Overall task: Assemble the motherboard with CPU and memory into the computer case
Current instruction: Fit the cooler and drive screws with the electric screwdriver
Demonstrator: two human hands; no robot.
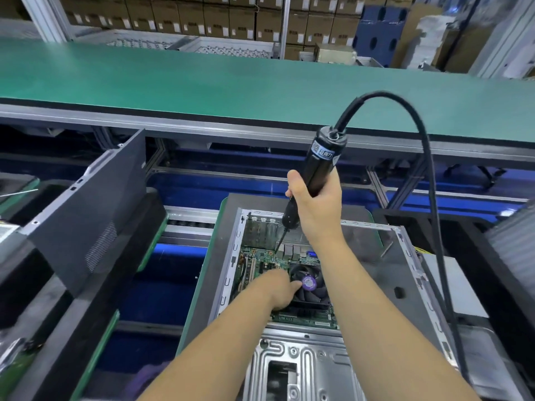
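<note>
Forearms nearest. Left hand (279, 287) rests on the motherboard (257, 266) beside the fan (308, 282), fingers hidden, spread unclear. Right hand (314, 204) wraps the screwdriver (320, 166), tip down at the board inside the case (405, 285). Keep bit vertical, board pinned.

1. The computer case (312, 369), lower centre, is bare sheet metal with a dull silvery sheen.
2. The screwdriver (321, 166), centre right, has a glossy black plastic body; its cable (431, 180) looks like smooth black rubber.
3. The conveyor belt (202, 79) across the upper frame is matt green.
4. The boxes (220, 18) at top are brown cardboard.
5. The side panel (95, 212), at left, is matt dark grey.
</note>
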